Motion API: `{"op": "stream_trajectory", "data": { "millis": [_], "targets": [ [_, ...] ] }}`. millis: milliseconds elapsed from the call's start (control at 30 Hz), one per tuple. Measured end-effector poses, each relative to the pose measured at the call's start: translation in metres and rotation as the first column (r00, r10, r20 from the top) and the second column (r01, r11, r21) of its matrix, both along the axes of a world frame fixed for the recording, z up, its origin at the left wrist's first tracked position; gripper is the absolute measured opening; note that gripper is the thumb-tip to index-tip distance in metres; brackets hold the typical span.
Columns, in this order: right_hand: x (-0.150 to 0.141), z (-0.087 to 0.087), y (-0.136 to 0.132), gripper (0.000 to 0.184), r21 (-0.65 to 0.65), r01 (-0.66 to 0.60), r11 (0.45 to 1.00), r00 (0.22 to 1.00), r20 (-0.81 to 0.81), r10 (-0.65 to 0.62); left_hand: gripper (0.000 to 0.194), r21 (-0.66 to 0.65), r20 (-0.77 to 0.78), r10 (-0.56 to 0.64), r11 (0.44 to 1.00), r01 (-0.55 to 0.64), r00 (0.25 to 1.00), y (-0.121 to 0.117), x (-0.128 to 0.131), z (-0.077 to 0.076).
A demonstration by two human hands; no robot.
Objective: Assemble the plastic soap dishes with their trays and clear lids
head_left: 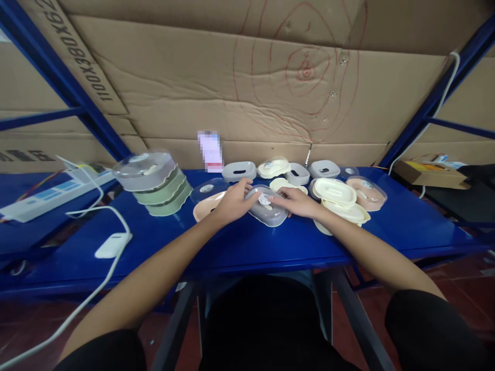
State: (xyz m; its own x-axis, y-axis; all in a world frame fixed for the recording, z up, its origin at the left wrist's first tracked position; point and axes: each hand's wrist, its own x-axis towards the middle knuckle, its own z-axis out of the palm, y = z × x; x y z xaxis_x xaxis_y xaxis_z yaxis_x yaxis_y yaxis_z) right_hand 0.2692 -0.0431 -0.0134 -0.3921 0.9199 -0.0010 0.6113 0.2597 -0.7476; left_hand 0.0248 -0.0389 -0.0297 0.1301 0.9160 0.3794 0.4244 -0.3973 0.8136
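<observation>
Both of my hands rest on a grey oval box with a clear lid in the middle of the blue table. My left hand grips its left end with the fingers curled over the lid. My right hand lies over its right side, fingers pressed on the lid near a round white sticker. A peach-coloured box with a clear lid lies just left of my left hand.
A stack of green boxes under a clear lid stands to the left. Grey, cream and peach boxes crowd the back and right. A white power strip and a white cable with adapter lie left. Cardboard covers the back wall.
</observation>
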Motion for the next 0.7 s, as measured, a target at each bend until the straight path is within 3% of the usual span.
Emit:
{"op": "stream_trajectory", "data": {
  "millis": [133,200,400,600,700],
  "targets": [
    [-0.003,0.003,-0.007,0.049,0.265,-0.006,0.964,0.973,0.225,-0.056,0.051,0.024,-0.194,-0.032,0.999,0.038,0.981,-0.002,0.001,0.001],
    [-0.005,0.003,-0.008,0.051,0.331,-0.011,0.943,0.949,0.300,-0.094,0.064,0.024,-0.288,-0.031,0.999,0.040,0.957,-0.005,0.000,0.003],
    [-0.010,0.003,-0.013,0.059,0.336,0.061,0.940,0.890,0.408,-0.203,0.113,-0.019,-0.532,-0.115,0.992,0.123,0.839,-0.012,0.000,0.013],
    [-0.012,0.004,-0.014,0.054,0.363,0.118,0.924,0.866,0.418,-0.274,0.121,0.045,-0.575,-0.101,0.987,0.154,0.812,-0.024,0.008,0.013],
    [-0.012,0.003,-0.015,0.044,0.362,0.100,0.927,0.899,0.367,-0.240,0.117,0.059,-0.585,-0.085,0.987,0.146,0.807,-0.026,0.010,0.011]
  ]
}}
